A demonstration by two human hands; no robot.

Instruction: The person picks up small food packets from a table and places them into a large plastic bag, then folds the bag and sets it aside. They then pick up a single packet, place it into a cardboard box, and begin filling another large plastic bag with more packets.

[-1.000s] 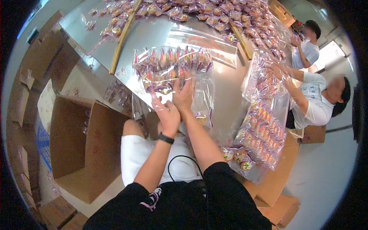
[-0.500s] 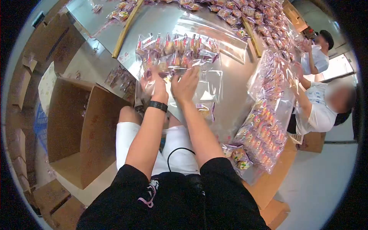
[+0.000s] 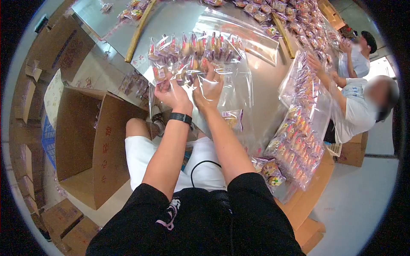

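Observation:
Two rows of small wrapped cakes stand in a large clear plastic bag on the metal table before me. My left hand, with a black band on its wrist, has its fingers curled at the left part of the near row. My right hand is beside it, thumb and fingers closed about the packets of that row. Shiny film covers part of the fingers, so their exact grip is partly hidden. One loose wrapped cake lies just right of my right forearm.
Wooden strips lie on the table, with a heap of wrapped cakes behind. At right are a filled bag and two co-workers, one with a hand near it. An open cardboard box stands left.
The near row of packets has separated a little from the far row and tilted. My fingers have curled in closer around it. The co-worker's hand at right has moved up along the bags.

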